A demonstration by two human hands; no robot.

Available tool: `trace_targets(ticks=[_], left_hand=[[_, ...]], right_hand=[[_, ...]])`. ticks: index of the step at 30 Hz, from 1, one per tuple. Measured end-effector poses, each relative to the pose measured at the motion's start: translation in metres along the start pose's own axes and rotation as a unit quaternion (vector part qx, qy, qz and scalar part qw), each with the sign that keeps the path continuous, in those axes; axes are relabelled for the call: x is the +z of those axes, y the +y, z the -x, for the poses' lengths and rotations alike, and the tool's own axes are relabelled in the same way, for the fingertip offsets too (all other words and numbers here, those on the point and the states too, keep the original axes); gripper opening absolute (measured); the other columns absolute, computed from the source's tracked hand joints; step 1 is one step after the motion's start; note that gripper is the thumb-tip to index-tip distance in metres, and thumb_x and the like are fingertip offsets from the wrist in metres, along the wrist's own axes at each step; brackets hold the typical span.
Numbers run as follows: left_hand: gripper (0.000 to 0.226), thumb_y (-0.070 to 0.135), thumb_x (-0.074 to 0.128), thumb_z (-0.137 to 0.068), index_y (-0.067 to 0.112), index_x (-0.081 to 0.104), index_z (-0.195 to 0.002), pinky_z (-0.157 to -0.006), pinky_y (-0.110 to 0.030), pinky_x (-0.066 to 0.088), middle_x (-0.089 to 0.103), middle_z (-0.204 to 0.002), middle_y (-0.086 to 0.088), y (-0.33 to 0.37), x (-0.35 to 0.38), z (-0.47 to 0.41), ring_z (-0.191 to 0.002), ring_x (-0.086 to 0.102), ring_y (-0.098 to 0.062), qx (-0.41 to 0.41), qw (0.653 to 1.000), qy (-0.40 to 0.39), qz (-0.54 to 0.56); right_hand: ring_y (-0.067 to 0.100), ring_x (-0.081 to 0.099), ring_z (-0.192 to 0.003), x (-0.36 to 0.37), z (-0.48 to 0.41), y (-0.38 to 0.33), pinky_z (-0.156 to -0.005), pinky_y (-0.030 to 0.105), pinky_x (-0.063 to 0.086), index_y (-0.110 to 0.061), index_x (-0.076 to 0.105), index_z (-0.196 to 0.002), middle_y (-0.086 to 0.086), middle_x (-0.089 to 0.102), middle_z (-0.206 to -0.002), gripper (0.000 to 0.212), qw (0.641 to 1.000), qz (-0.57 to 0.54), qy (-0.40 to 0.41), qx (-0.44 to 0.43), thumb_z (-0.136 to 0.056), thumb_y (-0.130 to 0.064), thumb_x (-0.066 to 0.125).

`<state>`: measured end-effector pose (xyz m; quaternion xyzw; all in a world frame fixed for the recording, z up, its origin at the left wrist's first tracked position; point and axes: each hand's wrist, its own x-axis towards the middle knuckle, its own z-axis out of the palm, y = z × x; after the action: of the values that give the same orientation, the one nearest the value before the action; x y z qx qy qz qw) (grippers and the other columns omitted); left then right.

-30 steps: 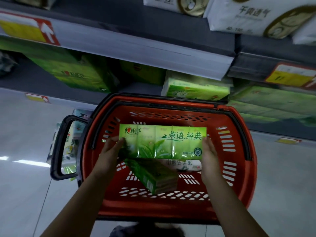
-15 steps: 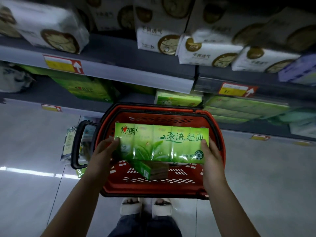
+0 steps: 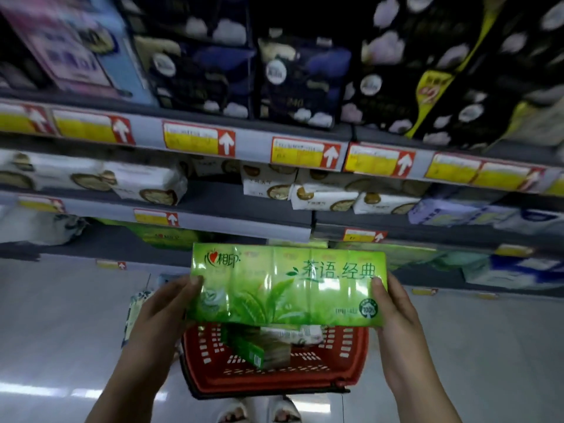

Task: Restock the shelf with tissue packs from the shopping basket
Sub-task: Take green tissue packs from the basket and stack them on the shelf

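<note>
Head view: both hands hold one green pack [image 3: 287,285] flat-faced toward the camera, lifted above the basket [image 3: 274,377]. Left hand [image 3: 164,309] clamps the pack's left end, thumb on the front face, other fingers hidden behind. Right hand [image 3: 393,312] clamps the right end the same way, thumb tip on the front near the printed text, rest of fingers out of sight behind. Pack is level, long side horizontal, tea-leaf print and Chinese lettering on it. Red basket sits on the floor [image 3: 61,315] directly below the hands, partly hidden by the pack; inside it a second green pack [image 3: 244,346] lies tilted, with a whitish pack [image 3: 296,334] beside it under the right half of the held one. Beyond the hands, shelves [image 3: 213,222] run across: green packs on the low tier just past the held pack, white packs [image 3: 152,184] on the tier above, dark packs [image 3: 293,77] at top, blurred. Yellow-red price tags [image 3: 198,143] line the shelf edges. Some item stands on the floor left of the left hand, unclear what. Feet in pale shoes [image 3: 259,410] show below the basket
</note>
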<state>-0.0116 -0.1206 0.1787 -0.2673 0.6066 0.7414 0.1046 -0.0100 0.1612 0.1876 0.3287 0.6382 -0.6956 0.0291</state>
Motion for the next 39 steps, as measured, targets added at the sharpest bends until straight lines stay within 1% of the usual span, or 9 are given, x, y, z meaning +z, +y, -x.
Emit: trace_targets(ticks=[2,10,14,18,21,26,28,33,39], left_hand=[[0.065,0.058,0.079,-0.056,0.011,0.070,-0.099,-0.064,-0.034,0.056,0.074,-0.094,-0.013,0.025,0.007,0.010,-0.089,0.071,-0.031,0.005,1.000,-0.004,-0.001],[0.031,0.038,0.066,-0.071,0.014,0.071,-0.090,-0.059,-0.030,0.057,0.076,-0.085,-0.004,0.141,0.027,0.048,-0.074,0.073,-0.016,0.064,0.998,-0.022,-0.011],[0.054,0.056,0.076,-0.059,0.013,0.075,-0.091,-0.079,-0.038,0.053,0.076,-0.092,-0.009,0.188,0.033,0.069,-0.090,0.071,-0.027,0.108,0.993,-0.041,-0.022],[0.028,0.047,0.068,-0.065,0.025,0.078,-0.081,-0.085,-0.043,0.050,0.076,-0.084,0.006,0.233,0.040,0.095,-0.094,0.068,-0.024,0.134,0.989,-0.054,-0.021],[0.061,0.071,0.078,-0.039,0.029,0.078,-0.082,-0.079,-0.040,0.053,0.076,-0.089,0.001,0.259,0.042,0.114,-0.086,0.071,-0.018,0.173,0.981,-0.078,-0.027],[0.014,0.033,0.066,-0.081,0.026,0.078,-0.080,-0.084,-0.044,0.051,0.076,-0.089,0.006,0.298,0.057,0.137,-0.095,0.068,-0.023,0.197,0.978,-0.065,-0.019],[0.020,0.022,0.060,-0.089,0.025,0.074,-0.076,-0.076,-0.038,0.050,0.074,-0.074,0.013,0.315,0.064,0.147,-0.087,0.066,-0.020,0.213,0.975,-0.057,-0.024],[0.011,0.030,0.060,-0.084,0.027,0.070,-0.089,-0.082,-0.036,0.048,0.074,-0.092,0.011,0.353,0.064,0.176,-0.099,0.065,-0.016,0.250,0.965,-0.078,-0.005],[0.038,0.047,0.064,-0.071,0.027,0.071,-0.103,-0.099,-0.035,0.037,0.070,-0.106,0.017,0.385,0.059,0.206,-0.109,0.058,-0.002,0.268,0.956,-0.116,0.007]], right_hand=[[0.010,0.047,-0.118,0.002,0.012,-0.028,-0.110,0.043,0.034,-0.037,0.046,-0.135,-0.018,0.052,-0.121,0.047,1.000,-0.003,0.019,0.001,-0.090,-0.036,0.058],[0.017,0.045,-0.129,0.011,0.061,-0.133,-0.109,0.050,0.036,-0.042,0.045,-0.136,-0.013,0.044,-0.143,0.049,0.999,-0.014,0.029,-0.037,-0.089,-0.049,0.055],[0.018,0.046,-0.127,0.010,0.087,-0.178,-0.108,0.048,0.036,-0.040,0.046,-0.135,-0.010,0.044,-0.144,0.049,0.998,-0.012,0.019,-0.059,-0.088,-0.049,0.054],[0.018,0.039,-0.134,0.005,0.112,-0.224,-0.108,0.046,0.032,-0.038,0.041,-0.139,-0.012,0.037,-0.148,0.051,0.995,-0.014,0.031,-0.094,-0.090,-0.046,0.053],[0.017,0.037,-0.134,0.002,0.132,-0.256,-0.110,0.047,0.031,-0.039,0.041,-0.138,-0.013,0.036,-0.148,0.050,0.991,-0.009,0.046,-0.123,-0.090,-0.047,0.052],[0.017,0.031,-0.139,-0.003,0.169,-0.295,-0.113,0.048,0.027,-0.042,0.035,-0.142,-0.016,0.028,-0.153,0.053,0.985,-0.031,0.091,-0.143,-0.092,-0.049,0.050],[0.018,0.031,-0.140,-0.005,0.184,-0.309,-0.113,0.050,0.027,-0.044,0.034,-0.142,-0.016,0.028,-0.153,0.053,0.983,-0.034,0.099,-0.149,-0.092,-0.050,0.049],[0.015,0.036,-0.136,-0.005,0.214,-0.340,-0.111,0.048,0.031,-0.042,0.037,-0.141,-0.015,0.032,-0.151,0.051,0.974,-0.028,0.098,-0.203,-0.092,-0.051,0.048],[0.014,0.037,-0.133,-0.002,0.247,-0.367,-0.108,0.043,0.032,-0.040,0.036,-0.141,-0.015,0.034,-0.148,0.049,0.964,-0.030,0.105,-0.242,-0.094,-0.047,0.046]])
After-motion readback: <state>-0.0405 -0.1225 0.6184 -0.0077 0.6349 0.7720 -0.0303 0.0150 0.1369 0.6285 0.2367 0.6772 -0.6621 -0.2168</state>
